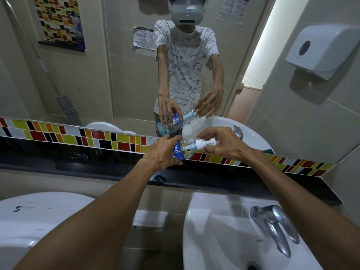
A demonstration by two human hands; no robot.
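**A:** Where is the bottle at this point?

**B:** The pump bottle (185,151) is off the black ledge (233,182) and held in the air in front of the mirror (116,75). It is tipped well over, with its neck pointing to the person's right. It sits above the ledge, not yet over the washbasin (214,240).

**A:** And the hands?

**B:** The left hand (161,152) is wrapped round the labelled body, fingers curled over the top and thumb underneath. The right hand (224,145) has its thumb and fingers closed round the white pump head (202,142), so it is a two-handed hold with neither hand free.

**A:** So how far along is it?

**B:** Early to middle, I'd say. The pick-up is done and both grips are set. The pump looks seated on the neck, with no gap that I can make out. If the aim is to twist it off, the loosening is at most only started. I can't tell from this view whether it is being twisted open or tightened.

**A:** Anything been dispensed?

**B:** Nothing shows at the nozzle or on the fingers. The tap (272,227) isn't running and the basin shows no soap.

**A:** What's left?

**B:** Probably turning the head while the left hand keeps the body from spinning, then whatever follows, such as refilling, rinsing or setting it back on the ledge.
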